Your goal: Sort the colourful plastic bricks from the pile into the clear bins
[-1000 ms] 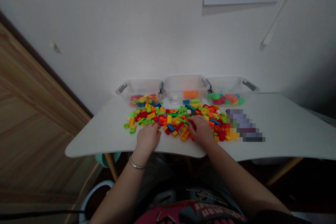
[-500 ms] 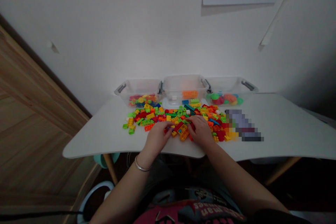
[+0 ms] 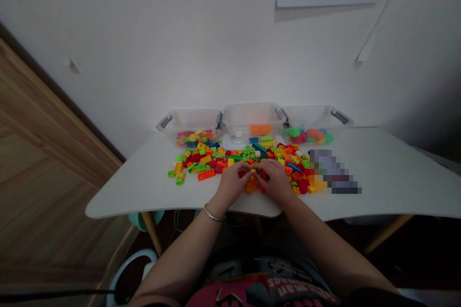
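1. The left hand and the right hand meet over the near middle of the brick pile, fingertips almost touching.
2. A small yellow piece shows between the 2 sets of fingertips; it is too small to tell which way it points or where its long axis runs.
3. Both hands are curled, thumbs close to the index fingers with only narrow gaps; I cannot tell which hand, if either, has the piece pinched.
4. Just below the fingertips, an orange brick lies aslant on the white table, partly hidden by the hands.
5. Left of the left hand, a long red-orange brick runs nearly side to side, its right end slightly farther away.
6. Beyond the right hand, a blue brick slants, its right end nearer the person.
7. At the back, 3 clear bins stand in a row, the middle bin behind the pile.
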`<state>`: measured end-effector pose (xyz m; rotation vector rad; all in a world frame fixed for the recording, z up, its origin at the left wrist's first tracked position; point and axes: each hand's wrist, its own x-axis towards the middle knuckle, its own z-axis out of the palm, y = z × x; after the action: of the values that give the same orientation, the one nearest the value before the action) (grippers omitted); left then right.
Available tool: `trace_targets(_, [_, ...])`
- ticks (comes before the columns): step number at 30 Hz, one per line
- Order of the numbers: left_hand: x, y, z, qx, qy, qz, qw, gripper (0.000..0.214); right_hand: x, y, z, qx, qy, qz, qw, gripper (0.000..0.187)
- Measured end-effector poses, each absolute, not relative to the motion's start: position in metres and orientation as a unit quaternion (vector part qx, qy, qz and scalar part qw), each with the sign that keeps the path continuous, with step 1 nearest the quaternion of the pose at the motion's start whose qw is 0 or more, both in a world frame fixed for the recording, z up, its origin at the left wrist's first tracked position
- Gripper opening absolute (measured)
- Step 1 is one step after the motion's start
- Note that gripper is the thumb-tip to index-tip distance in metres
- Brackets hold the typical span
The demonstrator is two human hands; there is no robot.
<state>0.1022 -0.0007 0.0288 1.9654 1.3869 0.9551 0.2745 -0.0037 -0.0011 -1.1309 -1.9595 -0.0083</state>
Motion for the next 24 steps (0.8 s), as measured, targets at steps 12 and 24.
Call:
trace_targets(12, [0.093,-0.027,0.023,0.824,0.503,0.258,0.046,0.038,0.273,-0.002,-0.001,-0.479,-0.768,-0.015,0.424,0.015])
trace_targets(24, [0.089,-0.026,-0.005,0.809,0.544,0.204,-0.087,0.055,0.268,-0.007,0.005,-0.451,-0.769,-0.077,0.446,0.014])
